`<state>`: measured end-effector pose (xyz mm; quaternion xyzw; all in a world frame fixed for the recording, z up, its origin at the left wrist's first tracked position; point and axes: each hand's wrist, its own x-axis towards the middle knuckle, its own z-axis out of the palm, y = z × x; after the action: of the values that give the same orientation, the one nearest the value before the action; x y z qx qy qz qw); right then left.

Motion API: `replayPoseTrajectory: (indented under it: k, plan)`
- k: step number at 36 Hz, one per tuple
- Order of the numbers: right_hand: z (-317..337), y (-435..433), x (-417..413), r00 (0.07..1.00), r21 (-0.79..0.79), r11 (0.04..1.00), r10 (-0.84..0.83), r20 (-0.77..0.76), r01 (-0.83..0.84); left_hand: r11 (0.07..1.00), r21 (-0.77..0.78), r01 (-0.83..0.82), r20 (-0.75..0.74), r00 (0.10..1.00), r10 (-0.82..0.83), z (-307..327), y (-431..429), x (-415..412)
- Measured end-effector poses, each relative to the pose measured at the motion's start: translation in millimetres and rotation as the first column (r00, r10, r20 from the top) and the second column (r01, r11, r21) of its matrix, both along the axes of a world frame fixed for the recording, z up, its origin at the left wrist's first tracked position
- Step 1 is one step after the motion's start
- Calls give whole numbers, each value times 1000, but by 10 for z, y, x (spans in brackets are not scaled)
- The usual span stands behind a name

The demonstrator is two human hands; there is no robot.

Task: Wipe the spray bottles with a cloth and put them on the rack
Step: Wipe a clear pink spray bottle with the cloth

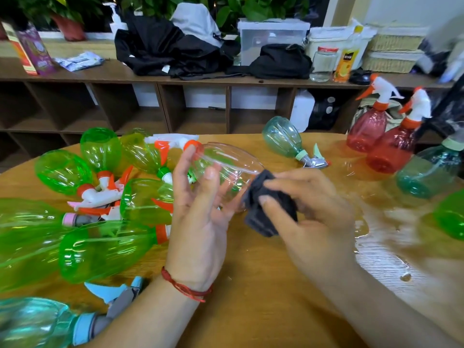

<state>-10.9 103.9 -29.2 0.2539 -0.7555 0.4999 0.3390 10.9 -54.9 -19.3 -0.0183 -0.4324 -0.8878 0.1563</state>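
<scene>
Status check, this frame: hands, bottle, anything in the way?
Left hand holds clear spray bottle. Right hand grips dark cloth against it. Green bottles lie heaped at left, not blocking.

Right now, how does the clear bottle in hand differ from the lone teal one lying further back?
The clear bottle is colourless with an orange collar; the teal bottle is tinted, its collar pale green. The left hand holds the clear bottle while the right hand presses the cloth to it; the teal bottle lies untouched on the table. Both have ribbed bulb bodies.
</scene>
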Motion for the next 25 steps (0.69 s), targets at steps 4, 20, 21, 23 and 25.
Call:
replayPoseTrajectory:
  k: [4, 20, 21, 23, 25]
  plan:
    - [-75, 52, -63, 993, 9, 1000, -1, 119, 0, 1000, 12, -8, -20, 1000, 8, -4, -18, -10]
    - [-77, 6, -24, 985, 59, 989, 132, 113, -139, 999, -42, -13, -33, 999, 12, -30, -15, -31]
    - [-37, 13, -19, 988, 46, 990, 128, 87, -132, 999, -42, -6, -34, 999, 5, -28, -12, -29]
    - [-4, 63, -67, 993, -16, 995, 96, 76, -95, 999, -33, 13, -35, 999, -14, -21, 1, -14]
    - [-36, 107, -126, 991, -67, 995, 81, 111, -74, 1000, -21, 16, -37, 999, -17, -17, -6, -10]
